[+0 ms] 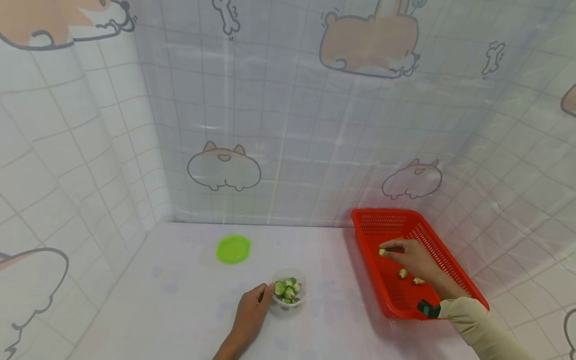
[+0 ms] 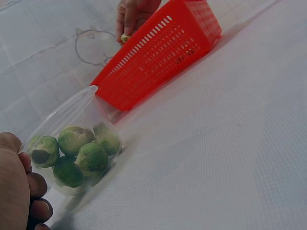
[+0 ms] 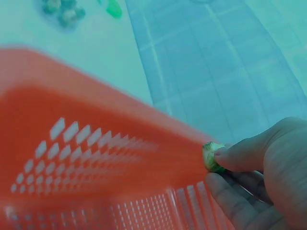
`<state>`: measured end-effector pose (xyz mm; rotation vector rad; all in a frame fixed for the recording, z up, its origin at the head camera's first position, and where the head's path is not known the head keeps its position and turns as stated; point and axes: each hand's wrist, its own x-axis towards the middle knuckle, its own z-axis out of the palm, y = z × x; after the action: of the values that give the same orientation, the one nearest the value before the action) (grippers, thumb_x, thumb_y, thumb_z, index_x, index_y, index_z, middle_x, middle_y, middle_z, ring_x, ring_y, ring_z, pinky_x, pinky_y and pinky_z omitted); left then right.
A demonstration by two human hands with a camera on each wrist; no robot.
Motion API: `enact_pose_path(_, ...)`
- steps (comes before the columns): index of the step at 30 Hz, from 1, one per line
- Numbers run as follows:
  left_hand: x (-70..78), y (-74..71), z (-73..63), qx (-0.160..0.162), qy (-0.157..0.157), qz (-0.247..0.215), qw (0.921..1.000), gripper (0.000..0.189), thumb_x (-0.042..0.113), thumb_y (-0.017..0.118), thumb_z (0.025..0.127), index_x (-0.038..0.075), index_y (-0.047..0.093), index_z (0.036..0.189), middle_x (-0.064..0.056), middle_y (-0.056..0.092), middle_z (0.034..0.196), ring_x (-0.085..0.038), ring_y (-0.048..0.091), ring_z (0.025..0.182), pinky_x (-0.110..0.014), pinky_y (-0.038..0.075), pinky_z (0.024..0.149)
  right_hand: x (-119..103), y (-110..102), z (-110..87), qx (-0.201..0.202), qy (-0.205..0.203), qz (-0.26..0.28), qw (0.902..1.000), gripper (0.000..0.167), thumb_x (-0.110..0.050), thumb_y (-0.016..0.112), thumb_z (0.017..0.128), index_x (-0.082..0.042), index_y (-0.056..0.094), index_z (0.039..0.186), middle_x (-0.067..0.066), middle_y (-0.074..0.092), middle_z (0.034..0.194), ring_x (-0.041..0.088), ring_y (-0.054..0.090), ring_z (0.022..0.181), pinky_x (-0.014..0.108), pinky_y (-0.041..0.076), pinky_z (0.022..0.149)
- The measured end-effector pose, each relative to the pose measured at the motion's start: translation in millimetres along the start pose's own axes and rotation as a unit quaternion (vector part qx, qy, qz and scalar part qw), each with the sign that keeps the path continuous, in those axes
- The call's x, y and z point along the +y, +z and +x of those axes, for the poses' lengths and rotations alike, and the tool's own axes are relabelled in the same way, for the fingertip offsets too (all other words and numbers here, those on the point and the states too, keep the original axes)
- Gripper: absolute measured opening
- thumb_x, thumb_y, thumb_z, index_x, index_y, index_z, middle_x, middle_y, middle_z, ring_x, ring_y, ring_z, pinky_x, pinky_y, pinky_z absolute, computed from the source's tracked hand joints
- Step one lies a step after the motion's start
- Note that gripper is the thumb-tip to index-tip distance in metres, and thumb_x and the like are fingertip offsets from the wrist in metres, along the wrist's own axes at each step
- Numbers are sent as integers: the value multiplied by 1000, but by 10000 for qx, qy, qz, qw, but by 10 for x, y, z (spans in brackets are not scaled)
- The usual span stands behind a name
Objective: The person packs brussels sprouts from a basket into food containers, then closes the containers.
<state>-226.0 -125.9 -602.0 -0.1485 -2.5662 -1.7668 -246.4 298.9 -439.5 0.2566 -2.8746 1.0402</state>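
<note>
A clear plastic tub [image 1: 285,305] of Brussels sprouts [image 1: 288,288] stands on the table. At its left side, my left hand [image 1: 253,312] pinches the rim between thumb and fingers; the left wrist view shows the sprouts through the wall of the tub [image 2: 72,112]. My right hand [image 1: 411,257] is over the red basket [image 1: 371,260]. Between its thumb and fingertips it holds a single Brussels sprout [image 3: 211,156], close to the basket wall in the right wrist view. Two more sprouts [image 1: 402,273] lie on the basket floor, partly beside my right forearm.
A bright green lid [image 1: 233,249] lies flat on the table, behind and left of the tub. The slotted red basket stands at the right, near the tiled-pattern wall sheet [image 1: 288,125] with dog drawings. White cloth [image 1: 180,300] covers the table.
</note>
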Motion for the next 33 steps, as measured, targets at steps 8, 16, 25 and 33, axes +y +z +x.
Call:
enact_pose_path(8,0,6,5,-8,-69,-2,10000,52,57,51,101,15,48,70,6,40,59,-9,38,54,-23,33,50,-214,195,25,-309,222,472,9982,20,-19,76,92,-18,75,112,4,72,110,10,59,65,25,53,58)
enact_pose_path(16,43,-9,-17,-16,-49,10,10000,51,55,51,102,15,49,70,5,40,60,-9,39,55,-23,33,50,-379,419,25,-505,-119,616,9968,16,-15,76,92,-21,76,106,-1,72,105,20,66,97,25,55,79)
enact_pose_path(25,42,-7,-25,-44,-58,11,10000,54,59,49,101,15,49,70,5,40,60,-8,38,54,-23,33,50,-546,569,10,-853,-161,977,9914,16,-14,71,95,-18,76,110,2,73,104,31,68,97,28,57,80)
enact_pose_path(33,58,-20,-23,-69,-51,20,10000,51,56,50,102,15,49,71,6,41,60,-8,39,55,-23,33,50,-713,763,13,-1029,-362,1239,9863,15,-12,72,94,-16,76,108,4,74,105,24,69,96,30,57,82)
